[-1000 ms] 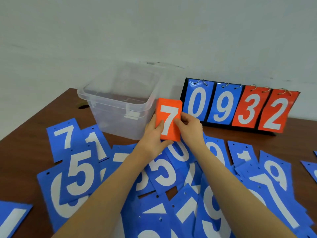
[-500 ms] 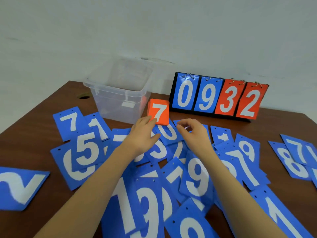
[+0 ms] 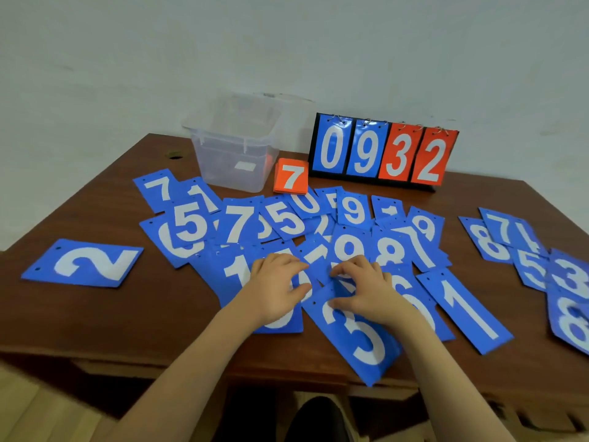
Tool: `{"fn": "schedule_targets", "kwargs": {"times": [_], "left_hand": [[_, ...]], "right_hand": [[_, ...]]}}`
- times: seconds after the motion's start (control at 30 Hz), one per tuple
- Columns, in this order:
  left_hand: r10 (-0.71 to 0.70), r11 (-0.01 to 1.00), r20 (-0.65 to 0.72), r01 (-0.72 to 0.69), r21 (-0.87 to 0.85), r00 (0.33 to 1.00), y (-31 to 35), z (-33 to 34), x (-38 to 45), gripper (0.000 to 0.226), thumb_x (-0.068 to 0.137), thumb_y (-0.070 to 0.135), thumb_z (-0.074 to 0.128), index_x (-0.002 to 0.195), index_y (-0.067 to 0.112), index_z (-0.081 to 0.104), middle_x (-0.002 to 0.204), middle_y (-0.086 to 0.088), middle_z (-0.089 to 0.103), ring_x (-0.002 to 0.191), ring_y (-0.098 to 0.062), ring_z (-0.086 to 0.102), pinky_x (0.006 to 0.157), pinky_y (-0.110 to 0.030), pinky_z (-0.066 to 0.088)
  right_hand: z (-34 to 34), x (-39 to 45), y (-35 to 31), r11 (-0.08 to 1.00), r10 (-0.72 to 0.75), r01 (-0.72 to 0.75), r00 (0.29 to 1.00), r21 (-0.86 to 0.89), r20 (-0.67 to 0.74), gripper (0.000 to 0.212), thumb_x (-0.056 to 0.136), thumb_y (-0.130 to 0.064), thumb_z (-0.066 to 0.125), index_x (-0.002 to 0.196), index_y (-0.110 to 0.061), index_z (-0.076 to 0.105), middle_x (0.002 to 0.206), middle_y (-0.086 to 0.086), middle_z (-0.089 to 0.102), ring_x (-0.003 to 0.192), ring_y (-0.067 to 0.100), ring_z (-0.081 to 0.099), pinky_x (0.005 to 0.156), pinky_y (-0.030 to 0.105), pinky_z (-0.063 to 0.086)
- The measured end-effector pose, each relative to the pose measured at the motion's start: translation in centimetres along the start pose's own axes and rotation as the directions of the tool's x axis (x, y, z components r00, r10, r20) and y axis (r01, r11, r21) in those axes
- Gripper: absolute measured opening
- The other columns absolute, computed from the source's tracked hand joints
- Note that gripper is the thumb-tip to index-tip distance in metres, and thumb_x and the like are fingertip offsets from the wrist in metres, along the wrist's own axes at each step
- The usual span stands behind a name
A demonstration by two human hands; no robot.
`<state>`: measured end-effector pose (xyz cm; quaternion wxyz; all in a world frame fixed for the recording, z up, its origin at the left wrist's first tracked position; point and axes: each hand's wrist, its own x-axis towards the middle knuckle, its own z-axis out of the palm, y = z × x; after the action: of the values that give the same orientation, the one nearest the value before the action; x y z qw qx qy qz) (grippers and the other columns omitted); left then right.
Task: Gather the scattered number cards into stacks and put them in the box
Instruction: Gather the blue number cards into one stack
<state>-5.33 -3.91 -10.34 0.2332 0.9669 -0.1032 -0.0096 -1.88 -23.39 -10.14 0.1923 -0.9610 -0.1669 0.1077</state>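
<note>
Several blue number cards [image 3: 287, 220] lie scattered and overlapping across the brown table [image 3: 105, 199]. A small stack of orange cards [image 3: 290, 180] with a 7 on top lies flat beside the clear plastic box [image 3: 232, 151] at the back. My left hand [image 3: 275, 283] rests with bent fingers on blue cards in the middle. My right hand [image 3: 363, 287] is next to it. Its fingertips touch a half-covered card and its thumb lies on the top edge of the big blue 3 card [image 3: 353, 333]. Neither hand lifts a card.
A flip scoreboard [image 3: 382, 154] showing 0932 stands at the back right of the box. A single blue 2 card [image 3: 84, 263] lies apart at the left, and another group of blue cards [image 3: 526, 250] at the right edge. The table's front edge is near my forearms.
The orange stack, held up in both hands a second ago, now lies on the table by the box. Both hands let go and moved back toward me onto the blue cards.
</note>
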Motion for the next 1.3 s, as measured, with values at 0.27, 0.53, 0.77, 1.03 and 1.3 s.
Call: {"fn": "schedule_targets", "kwargs": {"times": [0.27, 0.53, 0.77, 1.03, 1.3], "left_hand": [[-0.007, 0.997, -0.008, 0.008, 0.076, 1.0, 1.1, 1.6, -1.4, 0.053, 0.095, 0.044, 0.04, 0.143, 0.022, 0.031, 0.143, 0.006, 0.035, 0.135, -0.013, 0.021, 0.108, -0.031, 0.008], [-0.205, 0.802, -0.339, -0.041, -0.596, 0.918, 2.6, 0.2, -2.4, 0.071, 0.086, 0.02, 0.064, 0.143, 0.031, 0.023, 0.118, 0.012, 0.042, 0.085, -0.003, 0.058, 0.072, -0.004, 0.044], [-0.295, 0.598, -0.338, -0.104, -0.795, 0.893, 0.8, -1.7, -3.2, 0.043, 0.083, 0.01, 0.066, 0.109, 0.038, 0.046, 0.109, 0.009, 0.053, 0.091, -0.014, 0.063, 0.072, -0.036, 0.058], [-0.385, 0.783, -0.524, -0.033, -0.622, 0.76, -4.2, -2.6, -5.3, 0.034, 0.087, 0.012, 0.061, 0.121, 0.02, 0.058, 0.103, -0.002, 0.055, 0.086, -0.014, 0.053, 0.074, -0.016, 0.048], [-0.446, 0.831, -0.537, 0.109, -0.545, 0.716, -7.1, -2.9, -6.1, 0.039, 0.091, 0.011, 0.055, 0.129, 0.014, 0.052, 0.095, 0.003, 0.044, 0.06, -0.009, 0.04, 0.06, -0.002, 0.035]], "right_hand": [[0.4, -0.9, -0.5, 0.979, -0.07, 0.088, 0.993, 0.184, -0.099, 0.021, 0.084, -0.016, 0.063, 0.089, -0.025, 0.045, 0.09, -0.005, 0.049, 0.09, 0.018, 0.046, 0.092, 0.034, 0.035], [-0.9, -1.5, -3.9, 0.708, 0.058, 0.357, 0.831, 0.609, -0.554, 0.021, 0.091, -0.011, 0.058, 0.097, -0.031, 0.058, 0.085, -0.007, 0.057, 0.075, 0.02, 0.057, 0.064, 0.033, 0.053], [0.3, 0.2, -7.8, 0.537, 0.233, 0.348, 0.814, 0.769, -0.531, 0.013, 0.088, -0.014, 0.063, 0.1, -0.02, 0.061, 0.088, -0.003, 0.056, 0.085, 0.024, 0.06, 0.072, 0.045, 0.055], [3.7, 2.8, -9.6, 0.717, 0.189, 0.165, 0.889, 0.678, -0.416, 0.021, 0.09, -0.021, 0.061, 0.11, -0.016, 0.059, 0.098, 0.0, 0.061, 0.092, 0.014, 0.057, 0.073, 0.023, 0.05], [6.0, 3.2, -9.0, 0.944, 0.288, -0.227, 0.921, 0.241, -0.261, 0.057, 0.076, -0.054, 0.068, 0.118, -0.018, 0.053, 0.128, 0.006, 0.04, 0.123, 0.028, 0.035, 0.103, 0.042, 0.026]]}}
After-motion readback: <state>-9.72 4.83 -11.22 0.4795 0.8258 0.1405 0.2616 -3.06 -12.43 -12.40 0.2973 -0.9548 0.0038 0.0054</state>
